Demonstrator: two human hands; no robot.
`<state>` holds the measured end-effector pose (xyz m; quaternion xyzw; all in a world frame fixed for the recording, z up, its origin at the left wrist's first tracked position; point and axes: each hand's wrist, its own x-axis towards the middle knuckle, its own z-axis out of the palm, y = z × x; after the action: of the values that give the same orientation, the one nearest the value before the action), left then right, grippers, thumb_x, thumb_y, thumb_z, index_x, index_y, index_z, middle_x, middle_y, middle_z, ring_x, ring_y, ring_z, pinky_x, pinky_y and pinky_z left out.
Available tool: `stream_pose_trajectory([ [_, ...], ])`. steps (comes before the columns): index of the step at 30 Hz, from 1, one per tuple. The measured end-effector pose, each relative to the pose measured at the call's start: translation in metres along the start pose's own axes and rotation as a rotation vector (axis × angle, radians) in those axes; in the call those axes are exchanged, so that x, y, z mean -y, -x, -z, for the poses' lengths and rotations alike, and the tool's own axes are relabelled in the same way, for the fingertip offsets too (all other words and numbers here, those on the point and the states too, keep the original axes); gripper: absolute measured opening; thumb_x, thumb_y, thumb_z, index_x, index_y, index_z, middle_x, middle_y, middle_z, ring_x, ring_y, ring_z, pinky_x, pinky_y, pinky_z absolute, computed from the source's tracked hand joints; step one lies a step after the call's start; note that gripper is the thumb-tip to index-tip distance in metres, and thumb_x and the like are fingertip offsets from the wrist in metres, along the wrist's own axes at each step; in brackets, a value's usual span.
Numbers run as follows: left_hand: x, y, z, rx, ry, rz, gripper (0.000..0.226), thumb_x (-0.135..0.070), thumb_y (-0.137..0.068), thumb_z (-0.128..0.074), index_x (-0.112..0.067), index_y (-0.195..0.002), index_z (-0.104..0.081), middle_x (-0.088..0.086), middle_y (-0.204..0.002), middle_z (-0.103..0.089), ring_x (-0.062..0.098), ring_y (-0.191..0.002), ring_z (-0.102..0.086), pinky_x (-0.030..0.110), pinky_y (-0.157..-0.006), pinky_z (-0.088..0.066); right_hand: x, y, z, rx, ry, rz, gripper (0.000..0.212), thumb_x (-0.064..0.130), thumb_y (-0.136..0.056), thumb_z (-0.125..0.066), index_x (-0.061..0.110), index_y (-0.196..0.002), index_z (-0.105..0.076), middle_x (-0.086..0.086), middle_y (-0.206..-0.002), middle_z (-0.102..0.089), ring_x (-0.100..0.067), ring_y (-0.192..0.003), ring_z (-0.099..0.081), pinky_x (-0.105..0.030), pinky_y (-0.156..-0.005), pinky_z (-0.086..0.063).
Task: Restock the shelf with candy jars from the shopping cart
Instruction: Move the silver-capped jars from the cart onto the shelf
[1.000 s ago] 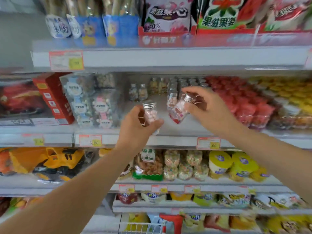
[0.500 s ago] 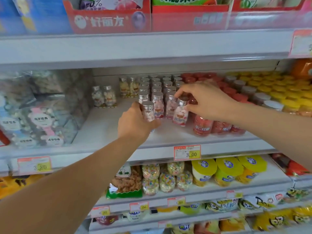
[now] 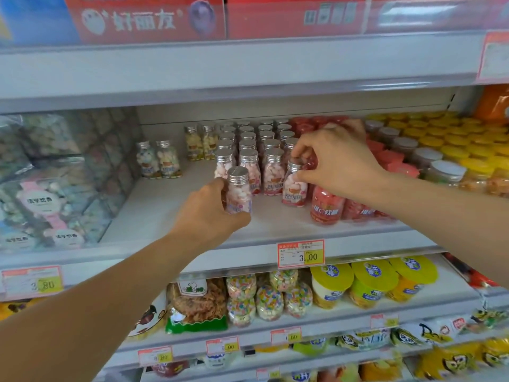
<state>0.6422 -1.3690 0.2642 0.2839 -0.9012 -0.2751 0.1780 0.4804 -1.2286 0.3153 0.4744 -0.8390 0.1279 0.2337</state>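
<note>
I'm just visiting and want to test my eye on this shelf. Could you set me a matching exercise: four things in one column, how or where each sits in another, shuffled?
1. Front jar, in left hand
2. Row-end jar, under right hand
3. Yellow-lidded tubs
4. 3.00 price tag

A. fixed on the shelf edge
B. pinched at its silver cap
C. one shelf below the jars
D. gripped round its body

Pairs: 1-D, 2-B, 3-C, 4-A
</note>
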Motion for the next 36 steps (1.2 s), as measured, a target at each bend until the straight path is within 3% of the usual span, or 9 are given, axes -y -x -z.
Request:
stream_pose_trajectory([
  [3,0.001,-0.003,-0.001,-0.029,0.022,0.0,0.03,-0.027,-0.073,-0.078,-0.018,-0.093,-0.058,-0.002,-0.085,-0.066,0.02,-0.084,-0.064,0.039,-0.077,-0.054,0.002,-0.003,0.001,0.005,0.043,-0.02,0.026,0.033,-0.073,-0.076,0.033,-0.098,-0.067,0.009,-0.095,-0.068,-0.017,-0.106,-0.052,-0.036,-0.098,-0.024],
  [8,-0.002,-0.009,-0.006,-0.069,0.033,-0.004,0.039,-0.033,-0.072,-0.081,-0.016,-0.102,-0.063,-0.002,-0.084,-0.066,0.019,-0.083,-0.064,0.039,-0.077,-0.055,0.005,-0.014,0.001,0.074,0.025,-0.102,0.037,0.026,-0.074,-0.078,0.034,-0.108,-0.066,0.01,-0.106,-0.067,-0.019,-0.115,-0.047,-0.035,-0.096,-0.025],
  [15,-0.006,-0.011,-0.009,-0.113,0.005,0.01,0.038,-0.041,-0.071,-0.082,-0.022,-0.093,-0.057,-0.008,-0.079,-0.061,0.019,-0.082,-0.061,0.036,-0.072,-0.054,0.005,-0.027,-0.002,0.127,0.044,-0.164,0.03,0.025,-0.072,-0.082,0.031,-0.099,-0.069,0.007,-0.101,-0.067,-0.021,-0.114,-0.045,-0.037,-0.097,-0.027],
  [19,-0.008,-0.01,-0.009,-0.109,-0.002,0.02,0.045,-0.046,-0.07,-0.081,-0.024,-0.098,-0.054,-0.012,-0.078,-0.059,0.017,-0.082,-0.061,0.032,-0.07,-0.051,0.006,-0.027,0.0,0.159,0.058,-0.134,0.046,0.032,-0.074,-0.079,0.029,-0.117,-0.062,0.002,-0.116,-0.064,-0.024,-0.119,-0.044,-0.038,-0.098,-0.028],
  [22,0.0,-0.007,-0.001,-0.099,0.009,0.021,0.044,-0.043,-0.071,-0.081,-0.023,-0.102,-0.056,-0.011,-0.084,-0.062,0.016,-0.087,-0.061,0.034,-0.075,-0.053,0.018,-0.02,0.006,0.016,-0.112,0.011,0.043,0.033,-0.078,-0.074,0.027,-0.119,-0.062,0.001,-0.119,-0.063,-0.02,-0.11,-0.051,-0.032,-0.088,-0.033],
  [25,0.014,-0.001,0.011,-0.164,-0.025,0.01,0.031,-0.034,-0.079,-0.073,-0.023,-0.101,-0.054,-0.012,-0.088,-0.059,0.015,-0.091,-0.058,0.031,-0.076,-0.049,0.039,-0.01,0.005,0.049,-0.39,0.108,0.039,0.028,-0.078,-0.075,0.025,-0.114,-0.062,0.003,-0.11,-0.063,-0.011,-0.083,-0.057,-0.025,-0.071,-0.037],
  [28,0.027,0.004,0.018,-0.219,-0.07,0.015,0.036,-0.029,-0.083,-0.067,-0.02,-0.114,-0.051,-0.006,-0.105,-0.058,0.018,-0.105,-0.055,0.029,-0.081,-0.044,0.054,-0.005,-0.01,0.135,-0.356,0.156,0.044,0.024,-0.075,-0.077,0.024,-0.116,-0.061,-0.001,-0.11,-0.06,-0.011,-0.077,-0.051,-0.026,-0.073,-0.039],
  [32,0.033,0.007,0.019,-0.098,-0.13,0.022,0.056,-0.028,-0.091,-0.058,-0.016,-0.141,-0.038,0.002,-0.141,-0.049,0.023,-0.128,-0.045,0.033,-0.097,-0.039,0.062,-0.006,-0.019,0.119,-0.453,0.095,0.037,0.008,-0.073,-0.078,0.019,-0.105,-0.065,0.004,-0.096,-0.061,-0.006,-0.066,-0.052,-0.026,-0.068,-0.042],
  [36,0.032,0.005,0.018,-0.02,-0.131,0.012,0.057,-0.028,-0.093,-0.055,-0.016,-0.145,-0.037,0.004,-0.142,-0.049,0.024,-0.126,-0.048,0.033,-0.097,-0.041,0.073,-0.015,-0.025,0.139,-0.511,0.094,0.036,0.012,-0.072,-0.081,0.02,-0.104,-0.066,0.006,-0.091,-0.06,-0.004,-0.065,-0.05,-0.026,-0.069,-0.043],
])
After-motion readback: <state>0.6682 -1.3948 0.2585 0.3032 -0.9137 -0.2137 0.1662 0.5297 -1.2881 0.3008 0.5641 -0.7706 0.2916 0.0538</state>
